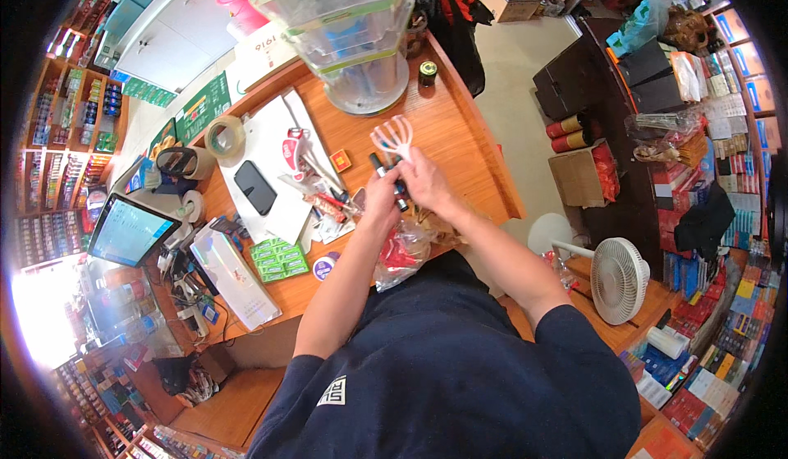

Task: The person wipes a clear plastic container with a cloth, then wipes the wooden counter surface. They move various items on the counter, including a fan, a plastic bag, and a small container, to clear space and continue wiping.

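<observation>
My left hand (381, 196) grips a dark marker pen (377, 163) with a pale band; its other end shows below the thumb. Close against it, my right hand (426, 182) holds a white plastic claw-shaped piece (394, 136) with curved prongs, like the head of a back scratcher. Its lower part is hidden in the fingers. Beneath my wrists lies a clear plastic bag (403, 251) with red contents at the desk's near edge. A small orange-red box (340, 161) sits left of the pen on the wooden desk (458, 145).
Stacked clear plastic containers (354, 34) stand at the back, beside a small dark jar (428, 73). Leftward lie a phone (255, 187), a tape roll (224, 137), green packs (278, 260) and a monitor (132, 230). A white fan (619, 280) stands at right.
</observation>
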`<state>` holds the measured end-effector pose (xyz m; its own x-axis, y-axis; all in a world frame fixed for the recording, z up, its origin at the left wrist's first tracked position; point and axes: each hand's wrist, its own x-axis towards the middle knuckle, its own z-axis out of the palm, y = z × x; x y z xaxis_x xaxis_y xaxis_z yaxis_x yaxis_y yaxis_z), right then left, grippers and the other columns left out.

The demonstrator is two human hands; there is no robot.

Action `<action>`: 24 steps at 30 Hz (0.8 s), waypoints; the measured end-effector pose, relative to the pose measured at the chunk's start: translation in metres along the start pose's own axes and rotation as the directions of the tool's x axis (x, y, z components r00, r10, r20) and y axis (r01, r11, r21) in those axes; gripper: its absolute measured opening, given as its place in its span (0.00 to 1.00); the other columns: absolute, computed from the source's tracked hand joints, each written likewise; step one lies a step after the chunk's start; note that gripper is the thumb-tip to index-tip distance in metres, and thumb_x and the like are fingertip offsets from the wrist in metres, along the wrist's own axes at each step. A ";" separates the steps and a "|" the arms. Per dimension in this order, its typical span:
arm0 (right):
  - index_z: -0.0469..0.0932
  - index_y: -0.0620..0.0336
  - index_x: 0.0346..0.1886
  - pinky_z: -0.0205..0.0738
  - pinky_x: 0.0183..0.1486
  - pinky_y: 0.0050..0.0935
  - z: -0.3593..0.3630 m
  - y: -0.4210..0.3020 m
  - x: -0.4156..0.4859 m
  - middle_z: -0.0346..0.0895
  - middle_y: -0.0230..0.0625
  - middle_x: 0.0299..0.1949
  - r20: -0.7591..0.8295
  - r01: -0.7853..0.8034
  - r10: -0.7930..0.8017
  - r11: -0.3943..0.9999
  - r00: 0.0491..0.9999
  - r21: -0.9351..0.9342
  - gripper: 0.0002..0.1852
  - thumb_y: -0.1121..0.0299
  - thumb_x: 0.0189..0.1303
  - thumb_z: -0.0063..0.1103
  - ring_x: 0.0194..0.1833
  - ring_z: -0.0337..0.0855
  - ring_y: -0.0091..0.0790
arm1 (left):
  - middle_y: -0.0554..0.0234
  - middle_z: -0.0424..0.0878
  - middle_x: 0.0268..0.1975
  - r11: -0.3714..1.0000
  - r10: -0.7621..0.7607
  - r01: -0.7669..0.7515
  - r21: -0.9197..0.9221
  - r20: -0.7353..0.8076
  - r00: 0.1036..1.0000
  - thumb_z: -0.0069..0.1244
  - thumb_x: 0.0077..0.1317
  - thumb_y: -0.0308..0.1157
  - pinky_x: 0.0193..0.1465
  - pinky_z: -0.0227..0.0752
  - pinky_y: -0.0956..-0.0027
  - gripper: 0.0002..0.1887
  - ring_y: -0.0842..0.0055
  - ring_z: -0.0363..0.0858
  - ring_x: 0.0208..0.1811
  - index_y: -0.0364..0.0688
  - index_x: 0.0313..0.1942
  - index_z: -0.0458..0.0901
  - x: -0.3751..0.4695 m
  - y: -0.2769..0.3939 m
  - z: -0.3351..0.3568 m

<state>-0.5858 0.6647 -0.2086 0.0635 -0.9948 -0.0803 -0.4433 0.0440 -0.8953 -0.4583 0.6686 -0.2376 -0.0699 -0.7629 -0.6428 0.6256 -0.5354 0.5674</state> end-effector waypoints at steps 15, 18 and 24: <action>0.81 0.71 0.38 0.79 0.48 0.59 -0.099 0.092 0.079 0.84 0.64 0.36 -0.031 0.000 -0.017 0.880 0.999 -0.475 0.11 0.71 0.67 0.53 0.41 0.86 0.65 | 0.45 0.91 0.40 0.577 0.212 -0.036 0.816 -0.107 0.971 0.62 0.62 0.33 0.48 0.81 0.59 0.24 0.60 0.91 0.44 0.28 0.56 0.82 0.098 -0.068 0.079; 0.81 0.65 0.40 0.80 0.44 0.59 -0.114 0.065 0.086 0.85 0.57 0.35 -0.073 -0.030 -0.011 0.848 0.997 -0.529 0.10 0.67 0.68 0.55 0.39 0.86 0.64 | 0.48 0.91 0.38 0.386 0.388 -0.064 0.920 -0.099 0.917 0.62 0.64 0.40 0.50 0.80 0.53 0.24 0.56 0.90 0.42 0.32 0.55 0.84 0.094 -0.065 0.084; 0.81 0.60 0.40 0.81 0.39 0.56 -0.127 0.057 0.131 0.85 0.47 0.35 -0.121 0.016 -0.129 0.750 0.984 -0.661 0.10 0.63 0.69 0.60 0.38 0.87 0.57 | 0.45 0.88 0.40 0.268 0.332 -0.030 0.963 -0.064 0.941 0.59 0.66 0.37 0.51 0.79 0.50 0.23 0.50 0.87 0.46 0.34 0.59 0.82 0.082 -0.051 0.101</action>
<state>-0.7161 0.5248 -0.2143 0.0110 -0.9959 0.0893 -0.9228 -0.0446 -0.3828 -0.5740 0.5967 -0.2669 0.1913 -0.8727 -0.4492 -0.5783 -0.4700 0.6668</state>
